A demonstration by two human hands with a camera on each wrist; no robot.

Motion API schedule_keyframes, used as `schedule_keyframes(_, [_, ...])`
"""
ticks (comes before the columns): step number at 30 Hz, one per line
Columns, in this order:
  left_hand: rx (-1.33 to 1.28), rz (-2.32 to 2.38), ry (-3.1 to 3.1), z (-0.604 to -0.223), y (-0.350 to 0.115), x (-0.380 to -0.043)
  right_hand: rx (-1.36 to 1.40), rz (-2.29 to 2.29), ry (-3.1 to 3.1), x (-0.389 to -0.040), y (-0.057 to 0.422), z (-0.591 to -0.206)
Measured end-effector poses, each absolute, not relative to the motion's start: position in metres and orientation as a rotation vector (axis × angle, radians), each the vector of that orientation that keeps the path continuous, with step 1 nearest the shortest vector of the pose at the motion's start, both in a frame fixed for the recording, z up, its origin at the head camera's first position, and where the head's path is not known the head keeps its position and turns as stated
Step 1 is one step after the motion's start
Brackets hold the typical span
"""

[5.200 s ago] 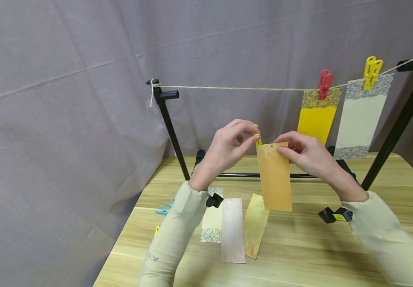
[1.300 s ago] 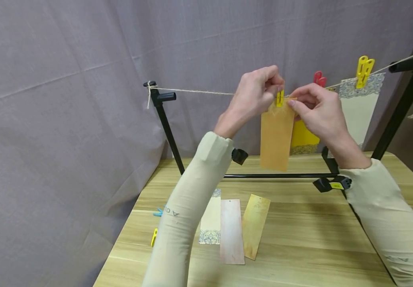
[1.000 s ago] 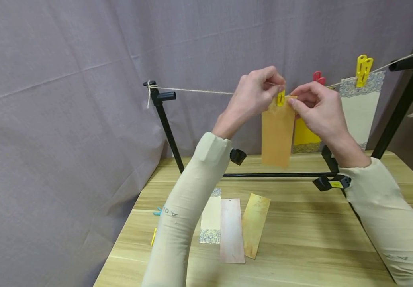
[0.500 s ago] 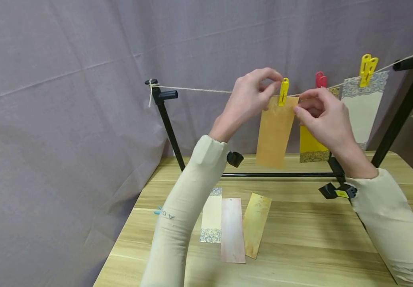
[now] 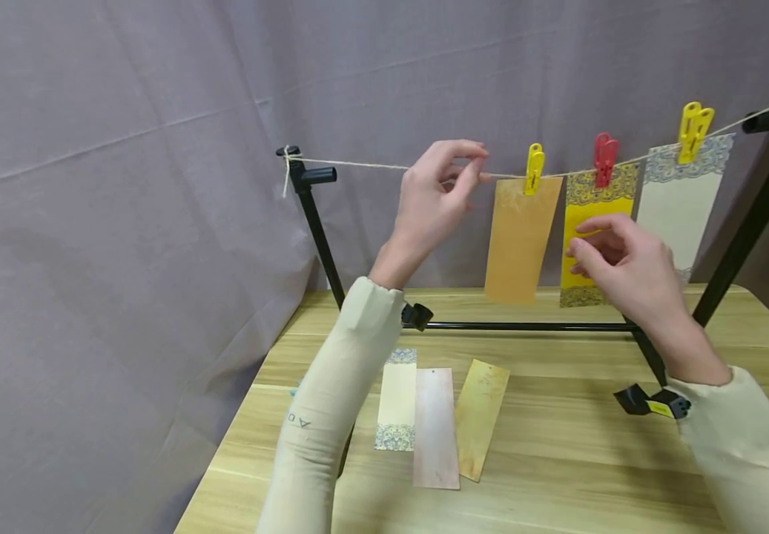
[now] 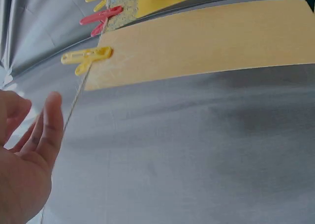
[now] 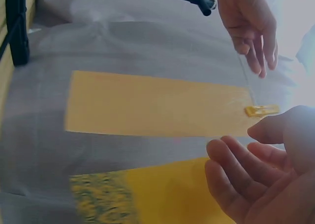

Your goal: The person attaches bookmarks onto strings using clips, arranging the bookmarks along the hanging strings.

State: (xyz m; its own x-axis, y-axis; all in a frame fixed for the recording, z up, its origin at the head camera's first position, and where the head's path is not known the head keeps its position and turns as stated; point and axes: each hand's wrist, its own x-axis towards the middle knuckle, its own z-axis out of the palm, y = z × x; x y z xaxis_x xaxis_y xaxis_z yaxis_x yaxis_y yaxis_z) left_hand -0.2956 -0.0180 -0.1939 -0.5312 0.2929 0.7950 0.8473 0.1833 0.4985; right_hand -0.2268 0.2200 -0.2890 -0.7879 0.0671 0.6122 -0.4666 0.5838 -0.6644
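Note:
An orange paper bookmark (image 5: 523, 241) hangs from the string (image 5: 364, 164), held by a yellow clothespin (image 5: 534, 169). My left hand (image 5: 434, 196) is raised left of that clothespin, fingers loosely bent and holding nothing; in the left wrist view it is close to the string. Lower and to the right, my right hand (image 5: 631, 267) hovers in front of the yellow bookmark (image 5: 574, 222), its relaxed fingers free of anything. A red clothespin (image 5: 604, 159) holds the yellow bookmark on the string. Farther right, a white patterned bookmark (image 5: 678, 200) hangs under another yellow clothespin (image 5: 694, 133).
On the wooden table (image 5: 591, 445) lie a cream patterned bookmark (image 5: 397, 400), a pinkish one (image 5: 435, 430) and a yellowish one (image 5: 482, 419). The string runs between black stand posts (image 5: 320, 230). Behind the stand hangs a grey curtain (image 5: 157, 222).
Both hands have let go: the left moved off the yellow clothespin to the left, the right dropped away from the orange bookmark. Earlier the orange bookmark was lifted to the string and clipped there.

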Motion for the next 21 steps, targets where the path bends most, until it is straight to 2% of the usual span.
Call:
schedule_keyframes(12, [-1.074, -1.333, -1.821, -0.221, -0.057, -0.297, 0.385, 1.308, -2.376, -0.233, 0.207, -0.338])
schedule_keyframes(21, [-1.036, -1.409, -1.882, -0.257, -0.087, -0.294, 0.445, 1.366, -2.536, -0.246, 0.191, -0.371])
